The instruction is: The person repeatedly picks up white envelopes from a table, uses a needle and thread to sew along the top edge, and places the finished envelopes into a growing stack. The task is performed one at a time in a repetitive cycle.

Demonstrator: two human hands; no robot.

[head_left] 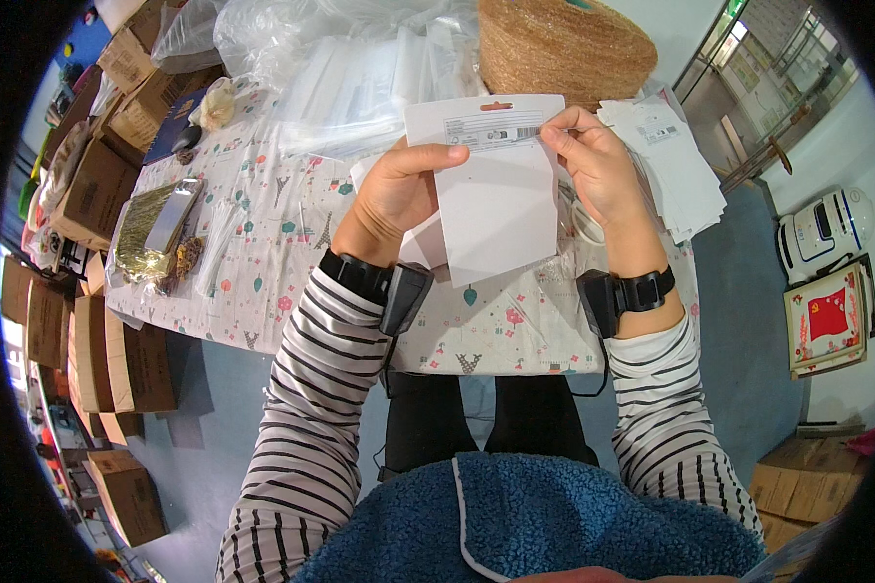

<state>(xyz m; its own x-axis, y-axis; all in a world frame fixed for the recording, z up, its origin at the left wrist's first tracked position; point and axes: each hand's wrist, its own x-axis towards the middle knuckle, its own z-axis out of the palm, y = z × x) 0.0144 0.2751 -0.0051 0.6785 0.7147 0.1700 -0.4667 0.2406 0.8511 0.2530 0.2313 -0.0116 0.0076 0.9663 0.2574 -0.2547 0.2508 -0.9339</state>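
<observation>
A white hang card (501, 219) with a slotted hole at its top is held up over the table. Near its upper edge is a printed label (491, 131) with a barcode. My left hand (399, 189) grips the card's left side, thumb across the front and the other fingers behind. The thumb and fingers of my right hand (591, 160) pinch together at the card's upper right edge, by the end of the label. Whether they grip the label or only the card cannot be made out. Another white card (426, 243) shows partly behind the held one.
A patterned cloth covers the table (292, 253). White labelled sheets (666, 160) are stacked at the right, beside a large brown spool (564, 49). Clear plastic bags (350, 87) heap at the back. A packet of golden strands (151, 233) lies left; cardboard boxes (97, 194) stand beyond.
</observation>
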